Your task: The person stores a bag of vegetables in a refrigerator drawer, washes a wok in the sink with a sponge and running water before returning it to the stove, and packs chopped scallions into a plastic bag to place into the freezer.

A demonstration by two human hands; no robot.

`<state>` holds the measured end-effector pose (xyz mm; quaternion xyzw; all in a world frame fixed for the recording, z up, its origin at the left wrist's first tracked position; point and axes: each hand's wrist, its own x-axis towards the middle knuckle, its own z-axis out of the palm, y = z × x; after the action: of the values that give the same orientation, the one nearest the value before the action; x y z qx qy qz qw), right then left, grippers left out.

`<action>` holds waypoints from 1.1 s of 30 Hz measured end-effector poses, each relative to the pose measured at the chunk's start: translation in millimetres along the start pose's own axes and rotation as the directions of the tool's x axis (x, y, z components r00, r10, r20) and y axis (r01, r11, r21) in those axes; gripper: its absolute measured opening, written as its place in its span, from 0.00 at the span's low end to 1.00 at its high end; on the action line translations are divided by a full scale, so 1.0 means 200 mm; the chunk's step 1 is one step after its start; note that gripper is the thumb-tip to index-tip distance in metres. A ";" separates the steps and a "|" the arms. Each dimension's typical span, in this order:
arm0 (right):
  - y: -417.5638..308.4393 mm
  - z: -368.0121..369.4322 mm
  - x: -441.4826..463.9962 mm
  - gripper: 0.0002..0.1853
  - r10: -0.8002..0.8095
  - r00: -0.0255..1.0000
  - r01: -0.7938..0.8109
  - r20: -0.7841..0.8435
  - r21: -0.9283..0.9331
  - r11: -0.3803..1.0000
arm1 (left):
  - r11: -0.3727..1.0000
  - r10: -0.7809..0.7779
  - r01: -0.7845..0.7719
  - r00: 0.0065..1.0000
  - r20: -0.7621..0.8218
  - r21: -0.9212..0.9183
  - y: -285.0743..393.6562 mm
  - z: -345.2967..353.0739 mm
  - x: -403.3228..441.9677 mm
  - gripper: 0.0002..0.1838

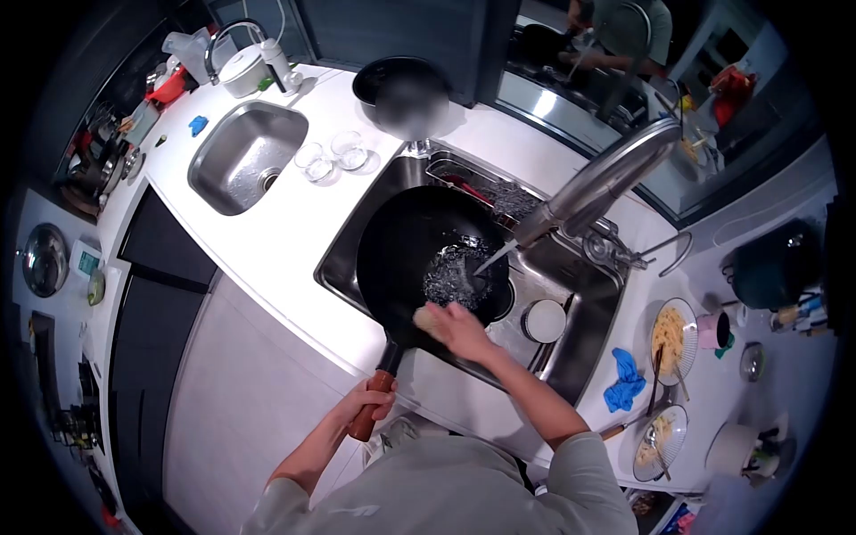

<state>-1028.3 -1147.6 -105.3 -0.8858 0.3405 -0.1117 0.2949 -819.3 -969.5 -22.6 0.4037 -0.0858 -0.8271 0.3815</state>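
A large black wok [390, 234] lies tilted over the sink [337, 275], its handle [365, 417] pointing toward my body. My left hand [378, 400] is wrapped round the brown end of that handle. Over the wok's near rim, my right hand [462, 332] has its fingers closed on a pale, tan sponge-like pad [426, 320]. The faucet [560, 207] runs a stream of water into the wok, where it splashes and foams. A white round bowl [544, 321] sits in the sink to the right of the wok.
A second black pan [400, 82] stands behind the sink. Two glasses [314, 162] are on the counter beside a smaller sink [244, 158]. On the right lie a blue cloth or glove [624, 382] and plates of food [673, 343]. A rack [493, 198] crosses the sink's back.
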 end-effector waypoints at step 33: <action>0.45 -0.19 0.37 0.22 0.181 0.930 -0.307 -0.321 -0.401 0.863 | 0.989 -0.128 0.128 0.992 0.008 0.071 0.15 -0.04 -0.02 0.15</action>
<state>-1038.2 -1267.6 -129.0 -0.8548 0.5044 -0.1131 0.0472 -795.4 -985.7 -12.1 0.4165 -0.0910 -0.8488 0.3127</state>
